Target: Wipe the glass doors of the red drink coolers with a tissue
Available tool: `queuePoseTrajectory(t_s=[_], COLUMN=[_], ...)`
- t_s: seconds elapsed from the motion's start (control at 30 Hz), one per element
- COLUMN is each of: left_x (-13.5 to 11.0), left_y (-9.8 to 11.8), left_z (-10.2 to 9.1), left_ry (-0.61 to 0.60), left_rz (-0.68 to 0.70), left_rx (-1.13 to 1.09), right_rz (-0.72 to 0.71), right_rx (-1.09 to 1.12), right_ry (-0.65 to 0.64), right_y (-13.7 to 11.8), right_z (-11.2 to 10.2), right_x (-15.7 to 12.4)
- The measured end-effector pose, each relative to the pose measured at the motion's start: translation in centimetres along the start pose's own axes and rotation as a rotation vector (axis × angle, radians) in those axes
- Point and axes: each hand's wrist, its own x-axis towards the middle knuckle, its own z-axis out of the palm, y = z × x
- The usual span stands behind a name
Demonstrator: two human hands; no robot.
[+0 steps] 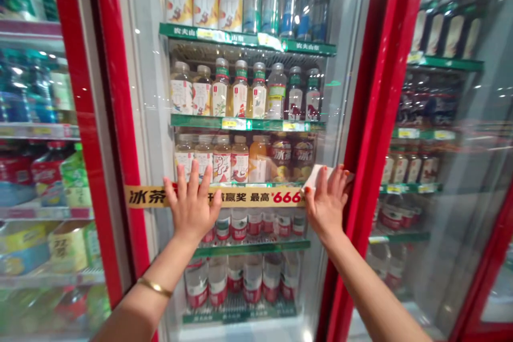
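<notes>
My left hand (192, 203) lies flat with fingers spread on the glass door (148, 91) of a drinks fridge, over a yellow sticker strip (224, 196) with red and black print. My right hand (326, 200) presses a white cloth (316, 173) against the glass at the sticker's right end, beside the red door frame (368, 117). A gold bangle (154, 287) sits on my left wrist. Behind the glass, green shelves (248, 124) carry rows of tea, juice and water bottles.
More red-framed fridges stand on both sides: one at the left (36, 171) with soda bottles and cartons, one at the right (436, 133) with dark bottles. The right fridge's door (489, 267) looks angled outward at the lower right.
</notes>
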Motion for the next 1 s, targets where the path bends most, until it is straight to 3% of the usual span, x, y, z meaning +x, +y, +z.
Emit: queuePoseTrajectory(t_s=[0.03,0.07,0.13,0.2,0.23,0.3,0.37,0.43,0.47,0.5,0.6,0.63,0.7,0.8,0.87,0.93,1.0], left_x=[0.0,-0.2,-1.8,-5.1,-7.2,-12.0,-16.1,-18.7,-19.4,-19.7,-19.7,-19.5,-19.5,-19.7,-20.0,-20.3,-20.6], left_y=[0.0,0.1,-0.2,-0.9,-1.4,-2.3,-2.9,-3.0,-2.9,-2.8,-2.7,-2.8,-2.9,-3.0,-3.2,-3.6,-3.9], left_z=[-0.1,-0.3,-0.9,-1.8,-2.2,-2.6,-2.5,-1.9,-1.6,-1.3,-0.9,-0.8,-0.9,-0.8,-0.7,-0.6,-0.5], left_ry=[0.007,0.009,-0.016,-0.069,-0.101,-0.143,-0.142,-0.101,-0.079,-0.065,-0.063,-0.065,-0.066,-0.058,-0.051,-0.061,-0.08], left_rz=[0.001,0.008,0.039,0.097,0.125,0.151,0.097,0.021,0.0,-0.01,0.014,0.025,0.044,0.048,0.05,0.074,0.084], left_rx=[-0.007,-0.02,-0.056,-0.083,-0.087,-0.083,-0.075,-0.06,-0.05,-0.041,-0.031,-0.028,-0.018,-0.002,0.01,0.026,0.033], right_rz=[0.037,-0.024,-0.382,-0.584,-0.605,-0.496,-0.219,0.013,0.046,0.005,-0.326,-0.412,-0.477,-0.285,-0.064,0.044,-0.084], right_rx=[0.008,0.029,0.098,0.124,0.117,0.072,0.001,-0.026,-0.016,0.007,0.085,0.099,0.108,0.062,0.026,0.019,0.053], right_ry=[0.027,0.047,0.043,0.044,0.044,0.062,0.081,0.073,0.058,0.038,0.014,0.019,0.038,0.081,0.113,0.093,0.017], right_y=[-1.8,-3.8,-7.0,-7.3,-6.2,-2.9,-0.8,-1.8,-3.5,-5.6,-10.6,-10.8,-8.6,-2.6,-1.3,-3.6,-8.0], right_z=[0.2,0.3,0.1,-0.5,-0.8,-0.9,-0.2,0.9,1.4,1.8,1.5,1.0,0.0,0.0,1.3,2.6,3.2], right_x=[-1.1,-2.7,-7.0,-11.1,-12.5,-13.5,-12.5,-11.2,-11.0,-11.4,-14.9,-16.4,-18.3,-17.0,-14.7,-13.3,-14.0])
